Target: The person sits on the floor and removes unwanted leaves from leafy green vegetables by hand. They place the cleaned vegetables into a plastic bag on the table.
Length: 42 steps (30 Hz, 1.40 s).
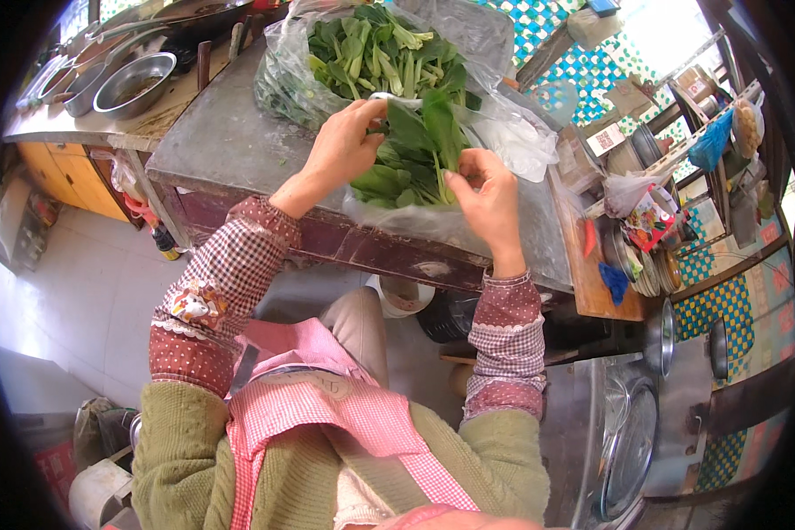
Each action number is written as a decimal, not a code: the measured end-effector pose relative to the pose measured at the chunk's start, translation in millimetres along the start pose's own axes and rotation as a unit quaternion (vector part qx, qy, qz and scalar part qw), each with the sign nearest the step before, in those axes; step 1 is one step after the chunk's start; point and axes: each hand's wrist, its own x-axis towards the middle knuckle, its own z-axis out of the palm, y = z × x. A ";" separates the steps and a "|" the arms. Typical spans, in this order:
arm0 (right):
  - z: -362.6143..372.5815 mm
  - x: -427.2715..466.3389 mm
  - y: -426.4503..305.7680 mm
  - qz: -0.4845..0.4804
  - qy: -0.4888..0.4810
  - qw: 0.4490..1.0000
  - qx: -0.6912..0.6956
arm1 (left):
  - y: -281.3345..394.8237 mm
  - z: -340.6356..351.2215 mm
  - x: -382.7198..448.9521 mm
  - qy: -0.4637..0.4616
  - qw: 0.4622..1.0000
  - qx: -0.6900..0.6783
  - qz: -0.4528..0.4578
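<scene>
My left hand (pixel 346 147) is at the left edge of a leafy green (pixel 438 136), its fingers curled beside the leaf; whether they grip it I cannot tell. The thumb and fingers of my right hand (pixel 489 195) pinch the lower stalk of this green. Beneath both hands, more loose green leaves (pixel 387 182) lie in a clear plastic bag (pixel 411 217) at the table's front edge. Just behind stands a larger clear plastic bag (pixel 281 73), its mouth wide, full of leafy greens with pale stalks (pixel 387 56).
The grey-topped table (pixel 205 139) has worn drawers. At left, a metal bowl (pixel 134 86) and pans sit on a counter. A wooden board (pixel 606 295) with a blue cloth (pixel 613 283) adjoins the right side. A white bucket (pixel 403 296) stands below, near my knee.
</scene>
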 end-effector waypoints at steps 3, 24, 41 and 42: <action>-3.3 4.1 -0.6 0.035 0.000 0.990 0.135 | 5.1 2.0 -19.0 0.038 0.994 -0.102 -0.031; 61.8 -58.3 -47.4 0.085 0.070 0.948 0.299 | 44.0 1.4 -75.0 -0.073 0.830 -0.511 -0.212; 77.3 -75.3 -50.6 0.124 0.041 0.854 0.503 | 55.6 -5.2 -93.8 0.029 0.759 -0.604 -0.240; 79.9 -74.8 -50.5 0.123 0.049 0.854 0.503 | 55.5 -4.0 -94.3 0.035 0.749 -0.614 -0.245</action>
